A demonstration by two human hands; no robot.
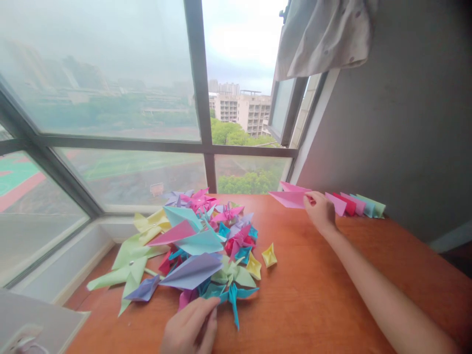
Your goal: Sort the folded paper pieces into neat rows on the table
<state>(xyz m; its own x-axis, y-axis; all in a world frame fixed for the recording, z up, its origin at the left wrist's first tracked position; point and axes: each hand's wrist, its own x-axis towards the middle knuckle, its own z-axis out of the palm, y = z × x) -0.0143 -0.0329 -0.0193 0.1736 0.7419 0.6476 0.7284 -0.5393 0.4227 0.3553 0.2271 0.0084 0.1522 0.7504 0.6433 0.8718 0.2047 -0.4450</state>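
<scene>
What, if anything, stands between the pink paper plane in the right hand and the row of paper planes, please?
Only the hand itself: the right hand grips the pink folded paper plane directly beside the row of coloured paper planes.

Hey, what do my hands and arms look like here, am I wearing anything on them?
Both are bare. The right hand has no glove, ring or watch showing, and the right forearm is uncovered to the picture's edge, no sleeve in sight. The left hand is ungloved too, no ring visible; the bottom edge cuts it off, so its wrist and arm are unseen.
</scene>
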